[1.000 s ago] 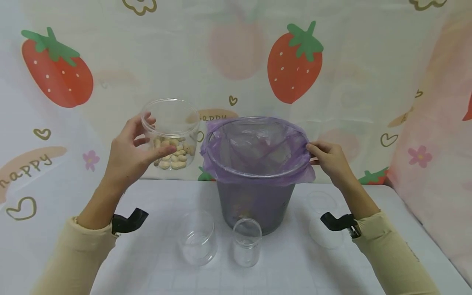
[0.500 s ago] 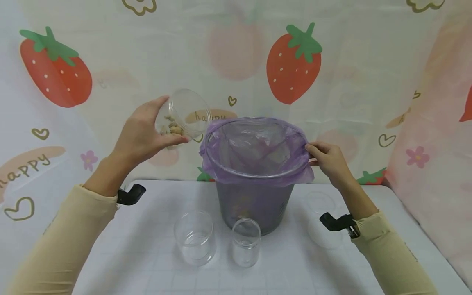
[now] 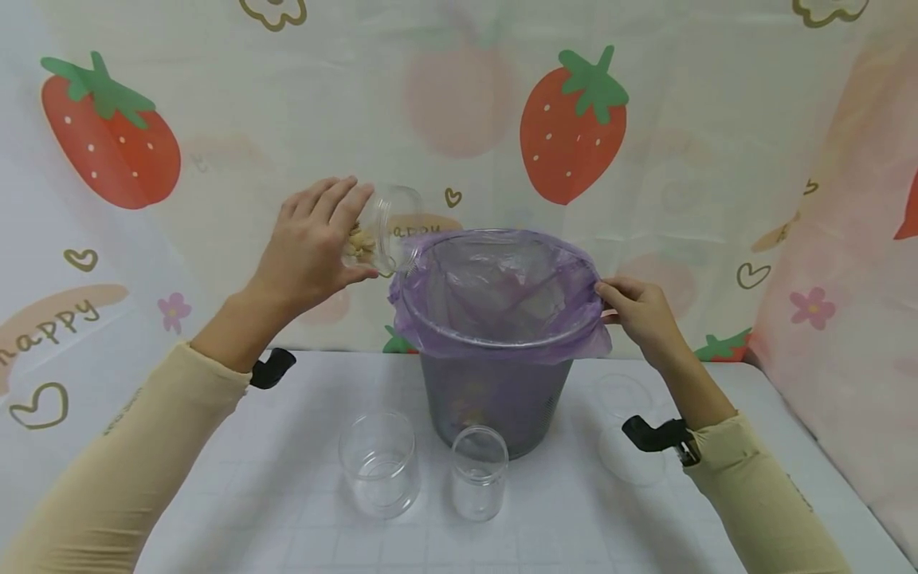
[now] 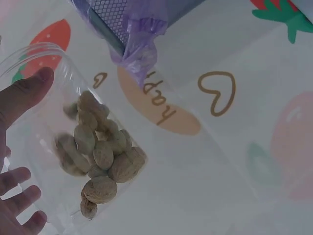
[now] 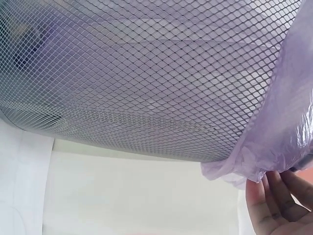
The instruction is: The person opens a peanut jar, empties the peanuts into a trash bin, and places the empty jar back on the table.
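So over on the left, the left hand (image 3: 315, 239) has its fingers and thumb wrapped round a clear plastic jar (image 3: 380, 227), tipped way over so its long axis lies nearly flat and the open mouth points right, straight at the bin. That's the bit everything hangs on: the jar's mouth sits just beside the near-left rim of the mesh bin (image 3: 495, 399), about level with it or a touch above, and I can't say for sure it's actually over the opening yet. The peanuts (image 4: 100, 156), knobbly tan shells, are bunched in a loose heap against the jar's lower wall, not at the lip as far as the left wrist view shows. The jar itself is thin, glossy and see-through, so you can read the curtain print right through it. Moving right, the bin is a dark round metal-mesh thing lined with a thin crinkly purple bag (image 3: 502, 287) folded out over the rim. In front of it on the white table (image 3: 287, 510) stand two empty clear jars, a wide one (image 3: 378, 462) and a narrower one (image 3: 479, 470), both upright. On the far right, the right hand (image 3: 638, 311) pinches the bag's edge at the bin's right rim, fingers curled on the plastic. The left hand is obviously the one nearest the peanuts.
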### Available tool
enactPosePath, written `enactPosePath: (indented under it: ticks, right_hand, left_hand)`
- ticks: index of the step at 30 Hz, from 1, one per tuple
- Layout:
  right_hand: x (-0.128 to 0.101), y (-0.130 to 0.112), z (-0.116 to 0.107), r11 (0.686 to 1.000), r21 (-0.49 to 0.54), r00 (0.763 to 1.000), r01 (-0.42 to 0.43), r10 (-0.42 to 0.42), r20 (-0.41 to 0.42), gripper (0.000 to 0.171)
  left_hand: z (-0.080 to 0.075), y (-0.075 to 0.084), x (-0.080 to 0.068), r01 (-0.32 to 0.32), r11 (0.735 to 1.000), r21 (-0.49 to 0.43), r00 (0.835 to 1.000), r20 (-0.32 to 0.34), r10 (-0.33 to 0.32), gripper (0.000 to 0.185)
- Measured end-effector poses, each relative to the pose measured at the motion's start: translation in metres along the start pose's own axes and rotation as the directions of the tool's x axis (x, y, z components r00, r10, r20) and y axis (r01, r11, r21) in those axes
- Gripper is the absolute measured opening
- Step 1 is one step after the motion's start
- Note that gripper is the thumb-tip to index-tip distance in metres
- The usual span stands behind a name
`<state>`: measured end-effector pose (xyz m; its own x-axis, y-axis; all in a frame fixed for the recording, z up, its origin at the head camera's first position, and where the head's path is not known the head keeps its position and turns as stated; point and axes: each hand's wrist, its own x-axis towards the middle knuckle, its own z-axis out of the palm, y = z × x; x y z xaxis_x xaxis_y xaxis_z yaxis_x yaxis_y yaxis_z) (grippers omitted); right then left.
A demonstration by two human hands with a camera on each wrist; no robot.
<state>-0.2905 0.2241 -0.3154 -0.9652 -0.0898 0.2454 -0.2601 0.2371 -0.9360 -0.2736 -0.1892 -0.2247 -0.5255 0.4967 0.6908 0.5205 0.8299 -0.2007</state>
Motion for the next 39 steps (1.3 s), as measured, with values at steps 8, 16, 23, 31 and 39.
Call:
enactPosePath:
  ticks: [8, 16, 23, 31, 39]
  right_hand:
    - [-0.001, 0.0, 0.001, 1.0, -0.005, 1.0, 0.001, -0.001, 0.001, 0.047]
    - [0.0, 0.001, 0.002, 1.0, -0.002, 1.0, -0.011, 0.011, 0.009, 0.047]
    - [0.001, 0.0, 0.001, 1.0, 0.002, 1.0, -0.01, 0.01, 0.008, 0.048]
    - [0.0, 0.0, 0.0, 1.0, -0.006, 1.0, -0.012, 0.012, 0.012, 0.048]
    - [0.001, 0.002, -0.001, 1.0, -0.01, 1.0, -0.016, 0.016, 0.014, 0.048]
  left_hand:
    - [0.007, 0.009, 0.007, -0.107, 0.99, 0.092, 0.994, 0.024, 0.105, 0.1]
    - [0.012, 0.016, 0.01, -0.152, 0.978, 0.143, 0.988, 0.028, 0.149, 0.098]
    - [0.016, 0.018, 0.009, -0.181, 0.967, 0.179, 0.983, 0.047, 0.175, 0.096]
    - [0.021, 0.02, 0.006, -0.21, 0.957, 0.198, 0.978, 0.035, 0.208, 0.096]
    - [0.023, 0.023, 0.006, -0.256, 0.929, 0.268, 0.967, 0.052, 0.251, 0.099]
